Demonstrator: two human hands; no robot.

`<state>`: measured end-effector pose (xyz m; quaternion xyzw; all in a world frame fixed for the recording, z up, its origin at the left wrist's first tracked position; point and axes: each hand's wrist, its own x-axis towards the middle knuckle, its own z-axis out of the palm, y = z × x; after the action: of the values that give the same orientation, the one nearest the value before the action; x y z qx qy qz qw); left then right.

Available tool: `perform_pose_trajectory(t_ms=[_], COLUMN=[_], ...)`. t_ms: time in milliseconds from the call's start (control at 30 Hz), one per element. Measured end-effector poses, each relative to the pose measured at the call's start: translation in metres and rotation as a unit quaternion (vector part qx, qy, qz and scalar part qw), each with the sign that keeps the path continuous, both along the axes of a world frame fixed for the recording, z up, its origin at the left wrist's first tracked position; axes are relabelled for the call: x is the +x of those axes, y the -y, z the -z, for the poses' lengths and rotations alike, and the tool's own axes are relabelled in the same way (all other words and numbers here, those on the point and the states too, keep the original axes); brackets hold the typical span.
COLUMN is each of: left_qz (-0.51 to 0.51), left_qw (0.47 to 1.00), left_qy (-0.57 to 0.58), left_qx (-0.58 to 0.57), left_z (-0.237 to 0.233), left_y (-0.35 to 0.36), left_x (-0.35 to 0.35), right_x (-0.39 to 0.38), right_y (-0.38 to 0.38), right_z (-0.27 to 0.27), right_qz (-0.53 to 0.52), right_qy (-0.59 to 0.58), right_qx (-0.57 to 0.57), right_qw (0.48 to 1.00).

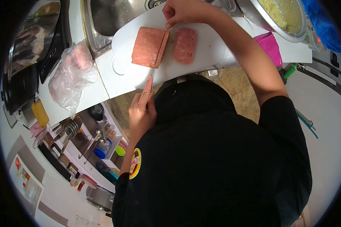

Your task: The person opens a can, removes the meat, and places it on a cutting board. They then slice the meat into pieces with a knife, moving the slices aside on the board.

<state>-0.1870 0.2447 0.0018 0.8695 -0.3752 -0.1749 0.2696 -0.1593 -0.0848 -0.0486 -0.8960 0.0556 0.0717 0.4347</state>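
Observation:
My left hand (143, 108) is closed around the handle of a knife (154, 71), its index finger stretched along the top. The blade lies in a cut through a block of pink luncheon meat (147, 46), with a thin slice (163, 49) standing along the block's right side. At the far end of that cut, my right hand (180, 13) is closed, its fingertips pinched together by the knife's tip; what they grip is too small to make out. A separate flat slice (185, 45) lies to the right on the white cutting board (210, 36).
Behind the board is a steel sink (113, 19). To the left, a clear plastic bag (70, 77) with pink contents rests on the counter. A metal bowl (301, 36) of yellowish mash and a magenta cloth (269, 47) are at right. Shelves with utensils stand lower left.

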Motion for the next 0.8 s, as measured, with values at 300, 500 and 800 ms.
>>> perform_pose_trajectory(t_ms=[300, 500, 800], left_qz=[-0.010, -0.003, 0.014], left_qw=[1.000, 1.000, 1.000], left_qy=[-0.006, 0.017, 0.001], left_qx=[0.000, -0.024, -0.011], left_z=[0.007, 0.015, 0.010], left_y=[0.002, 0.006, 0.006], left_x=[-0.001, 0.004, 0.014], right_x=[-0.002, -0.002, 0.009], right_y=[-0.006, -0.010, -0.008], right_z=[0.000, 0.004, 0.025], right_qz=[0.032, 0.056, 0.043], right_qy=[0.001, 0.003, 0.051], right_qx=[-0.021, -0.045, -0.103], right_qw=[0.999, 0.997, 0.992])
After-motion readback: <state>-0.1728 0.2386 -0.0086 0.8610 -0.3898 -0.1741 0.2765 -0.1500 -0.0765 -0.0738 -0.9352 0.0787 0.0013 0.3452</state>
